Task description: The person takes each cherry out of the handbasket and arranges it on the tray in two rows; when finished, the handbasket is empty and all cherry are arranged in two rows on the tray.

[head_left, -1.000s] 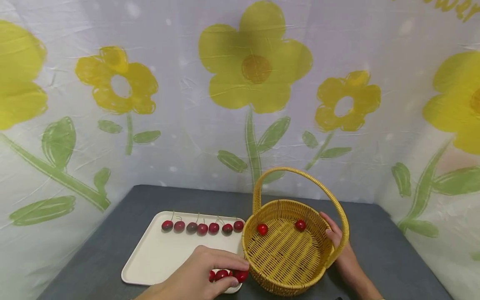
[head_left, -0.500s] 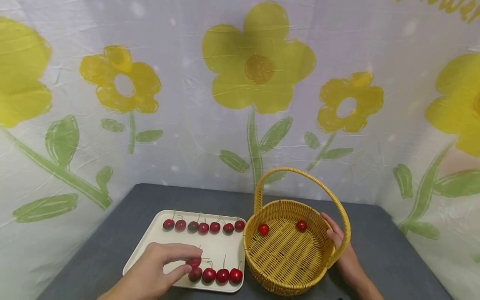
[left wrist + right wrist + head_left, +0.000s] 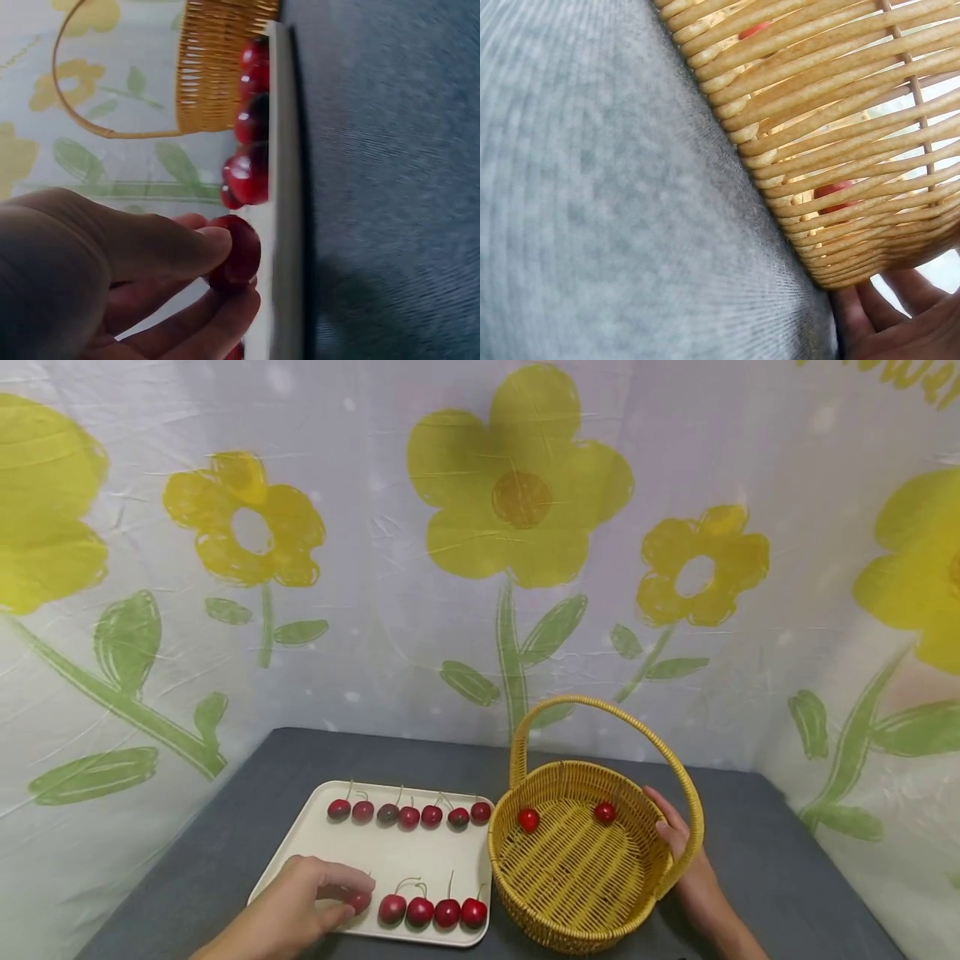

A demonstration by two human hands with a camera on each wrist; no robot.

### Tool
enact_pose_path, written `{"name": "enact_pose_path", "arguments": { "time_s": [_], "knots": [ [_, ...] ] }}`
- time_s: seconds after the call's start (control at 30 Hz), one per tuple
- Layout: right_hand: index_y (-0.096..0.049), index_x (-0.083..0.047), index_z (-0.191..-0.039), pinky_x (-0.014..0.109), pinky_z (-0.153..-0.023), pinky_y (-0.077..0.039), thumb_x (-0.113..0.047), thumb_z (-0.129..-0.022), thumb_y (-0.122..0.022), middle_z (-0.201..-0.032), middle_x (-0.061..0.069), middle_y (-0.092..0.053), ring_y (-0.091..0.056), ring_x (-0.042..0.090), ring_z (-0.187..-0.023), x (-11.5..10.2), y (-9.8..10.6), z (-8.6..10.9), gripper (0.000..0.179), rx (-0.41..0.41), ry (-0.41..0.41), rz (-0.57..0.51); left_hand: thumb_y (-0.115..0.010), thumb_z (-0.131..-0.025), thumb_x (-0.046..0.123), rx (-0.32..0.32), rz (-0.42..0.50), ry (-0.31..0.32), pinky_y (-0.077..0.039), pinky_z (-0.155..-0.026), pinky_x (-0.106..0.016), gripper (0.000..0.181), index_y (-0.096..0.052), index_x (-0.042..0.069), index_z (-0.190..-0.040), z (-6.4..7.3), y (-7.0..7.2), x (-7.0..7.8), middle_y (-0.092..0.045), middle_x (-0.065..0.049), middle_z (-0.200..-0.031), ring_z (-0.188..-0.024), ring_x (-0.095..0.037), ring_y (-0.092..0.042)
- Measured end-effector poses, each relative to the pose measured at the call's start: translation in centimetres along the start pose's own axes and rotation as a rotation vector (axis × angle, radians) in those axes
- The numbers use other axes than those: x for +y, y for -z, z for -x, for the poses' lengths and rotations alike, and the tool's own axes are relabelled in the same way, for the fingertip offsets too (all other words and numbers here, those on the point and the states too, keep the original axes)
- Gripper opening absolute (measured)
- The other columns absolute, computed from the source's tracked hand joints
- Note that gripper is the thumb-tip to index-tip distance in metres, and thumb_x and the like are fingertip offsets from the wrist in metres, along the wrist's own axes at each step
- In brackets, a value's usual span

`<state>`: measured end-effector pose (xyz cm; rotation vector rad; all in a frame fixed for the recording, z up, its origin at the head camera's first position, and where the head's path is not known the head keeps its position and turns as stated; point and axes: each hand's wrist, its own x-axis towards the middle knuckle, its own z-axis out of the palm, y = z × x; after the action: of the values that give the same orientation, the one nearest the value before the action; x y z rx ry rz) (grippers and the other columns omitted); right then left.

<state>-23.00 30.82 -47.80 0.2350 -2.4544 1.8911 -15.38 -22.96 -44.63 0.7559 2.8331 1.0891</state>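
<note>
My left hand (image 3: 288, 902) pinches a dark red cherry (image 3: 244, 251) between thumb and fingers, low over the front of the cream tray (image 3: 307, 843). To its right stand several cherries (image 3: 420, 911) in a front row, stems up. A second row of cherries (image 3: 408, 817) lines the tray's back edge. On the right, my right hand (image 3: 693, 877) holds the side of a yellow wicker basket (image 3: 577, 935), its thumb at the rim and its fingers against the outer wall. Two cherries, one on the left (image 3: 528, 820) and one on the right (image 3: 604, 812), lie in the basket.
The basket's tall hoop handle (image 3: 607, 706) arches over its opening. Tray and basket stand side by side on a dark grey tabletop (image 3: 225, 827). Behind the table hangs a pale curtain (image 3: 375, 652) with printed yellow flowers.
My left hand has carried the cherry from beside the basket leftward over the tray, then a little lower, to the left end of the front row. My right hand has stayed at the basket.
</note>
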Motion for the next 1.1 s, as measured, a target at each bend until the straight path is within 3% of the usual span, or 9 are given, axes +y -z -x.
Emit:
{"name": "enact_pose_path", "arguments": {
  "time_s": [0.27, 0.37, 0.53, 0.73, 0.83, 0.97, 1.1],
  "knots": [
    [-0.025, -0.025, -0.176, 0.015, -0.101, -0.052, -0.042, -0.121, -0.033, -0.175, 0.015, -0.034, -0.056, -0.009, -0.134, 0.0, -0.1, 0.1, 0.057, -0.004, -0.005, -0.018, -0.091, -0.083, 0.003, 0.047, -0.081, -0.100, -0.063, -0.079, -0.030, 0.022, -0.084, 0.018, -0.098, 0.0, -1.2, -0.7, -0.081, 0.012, -0.094, -0.087, 0.001, -0.069],
    [-0.025, -0.024, -0.176, 0.014, -0.101, -0.051, -0.043, -0.121, -0.033, -0.176, 0.015, -0.034, -0.055, -0.011, -0.133, 0.0, -0.1, 0.0, 0.058, 0.003, -0.013, -0.009, -0.091, -0.082, 0.001, 0.050, -0.071, -0.097, -0.063, -0.081, -0.028, 0.026, -0.085, 0.020, -0.099, -0.1, -1.4, -0.7, -0.081, 0.013, -0.095, -0.089, 0.002, -0.068],
    [-0.026, -0.023, -0.175, 0.013, -0.101, -0.050, -0.043, -0.121, -0.034, -0.176, 0.014, -0.034, -0.052, -0.014, -0.132, 0.1, -0.2, -0.2, 0.058, 0.019, -0.022, 0.011, -0.089, -0.082, 0.000, 0.023, -0.038, -0.061, -0.062, -0.082, -0.026, 0.030, -0.085, 0.023, -0.101, -0.2, -1.6, -0.4, -0.080, 0.016, -0.098, -0.090, 0.005, -0.066],
    [-0.026, -0.023, -0.175, 0.012, -0.100, -0.049, -0.039, -0.122, -0.033, -0.177, 0.017, -0.033, -0.051, -0.014, -0.133, 0.1, -0.1, -0.2, 0.056, 0.020, -0.006, 0.012, -0.090, -0.085, 0.005, -0.025, -0.012, 0.006, -0.063, -0.086, -0.026, 0.028, -0.086, 0.022, -0.106, -0.4, -1.4, -0.2, -0.082, 0.012, -0.104, -0.096, 0.003, -0.070],
    [-0.026, -0.023, -0.175, 0.011, -0.101, -0.049, -0.039, -0.122, -0.033, -0.177, 0.017, -0.032, -0.051, -0.015, -0.133, 0.1, -0.1, -0.1, 0.056, 0.013, -0.001, 0.006, -0.090, -0.086, 0.008, -0.014, -0.021, 0.017, -0.063, -0.087, -0.027, 0.026, -0.086, 0.020, -0.109, -0.3, -1.2, 0.0, -0.083, 0.010, -0.106, -0.098, 0.002, -0.071],
    [-0.026, -0.023, -0.175, 0.011, -0.101, -0.048, -0.040, -0.122, -0.033, -0.176, 0.016, -0.032, -0.051, -0.015, -0.134, 0.2, -0.1, 0.0, 0.057, 0.013, 0.003, 0.003, -0.088, -0.090, 0.013, 0.012, -0.024, 0.034, -0.065, -0.086, -0.030, 0.026, -0.085, 0.016, -0.115, -0.3, -0.7, 0.5, -0.084, 0.006, -0.110, -0.097, -0.005, -0.077],
    [-0.026, -0.021, -0.175, 0.011, -0.101, -0.049, -0.038, -0.122, -0.033, -0.176, 0.017, -0.033, -0.052, -0.013, -0.134, 0.3, -0.1, -0.1, 0.057, 0.002, 0.019, 0.000, -0.086, -0.095, 0.019, 0.019, 0.072, 0.102, -0.067, -0.085, -0.032, 0.033, -0.081, 0.012, -0.127, -0.2, 0.1, 1.2, -0.083, -0.005, -0.120, -0.099, -0.017, -0.082]
  ]
}}
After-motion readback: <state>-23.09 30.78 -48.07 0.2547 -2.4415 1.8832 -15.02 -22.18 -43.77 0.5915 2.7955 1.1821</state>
